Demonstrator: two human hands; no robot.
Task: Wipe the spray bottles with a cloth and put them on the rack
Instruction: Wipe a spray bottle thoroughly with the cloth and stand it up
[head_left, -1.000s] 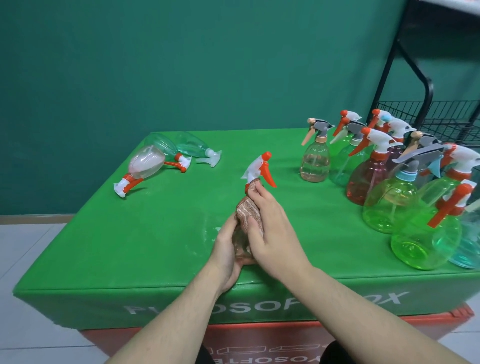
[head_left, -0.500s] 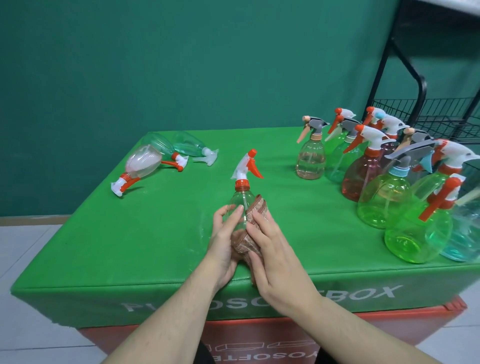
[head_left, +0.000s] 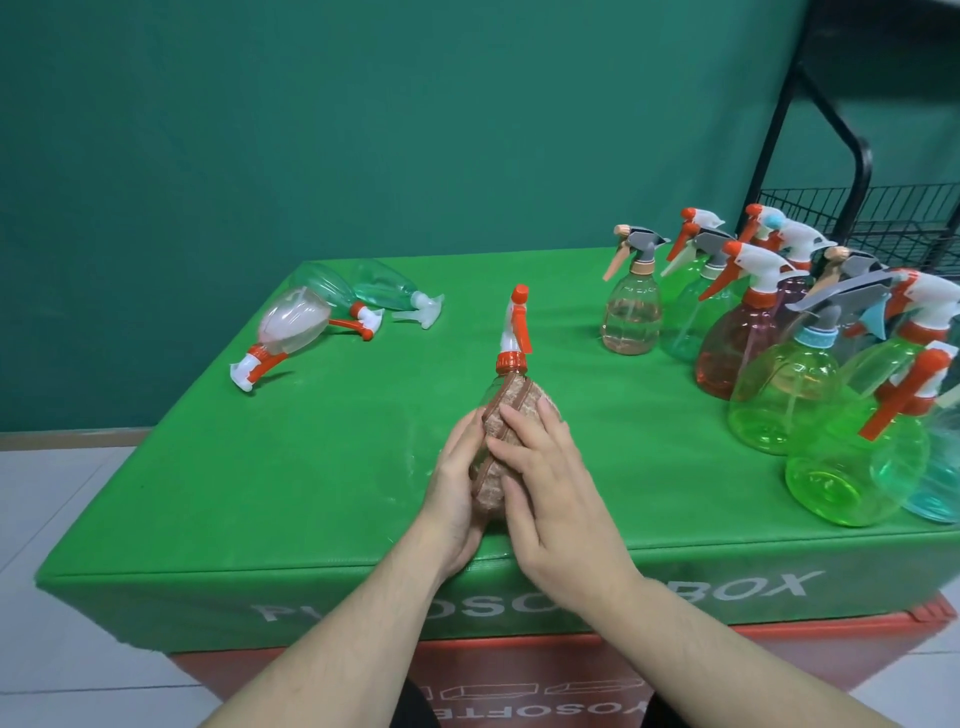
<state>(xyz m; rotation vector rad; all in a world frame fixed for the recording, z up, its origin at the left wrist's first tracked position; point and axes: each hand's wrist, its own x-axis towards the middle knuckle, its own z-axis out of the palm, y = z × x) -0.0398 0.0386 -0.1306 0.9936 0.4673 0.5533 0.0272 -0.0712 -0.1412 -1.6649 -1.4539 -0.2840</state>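
Observation:
A clear spray bottle (head_left: 511, 364) with an orange-and-white trigger head stands upright above the green table, held between both hands. My left hand (head_left: 457, 493) grips its lower body from the left. My right hand (head_left: 550, 493) presses a brown patterned cloth (head_left: 511, 415) against the bottle's right side. Most of the bottle's body is hidden by the cloth and fingers. Several coloured spray bottles (head_left: 779, 374) stand clustered at the right. The black wire rack (head_left: 862, 218) is behind them at the far right.
Three spray bottles (head_left: 306, 322) lie on their sides at the table's (head_left: 260, 467) back left. A red crate (head_left: 545, 680) sits under the green table cover. White floor tiles show on the left. A dark green wall runs behind.
The bottle has turned in my hands, so its trigger head now points away rather than sideways. The cloth has slid over the bottle's body, and my right hand has shifted with it.

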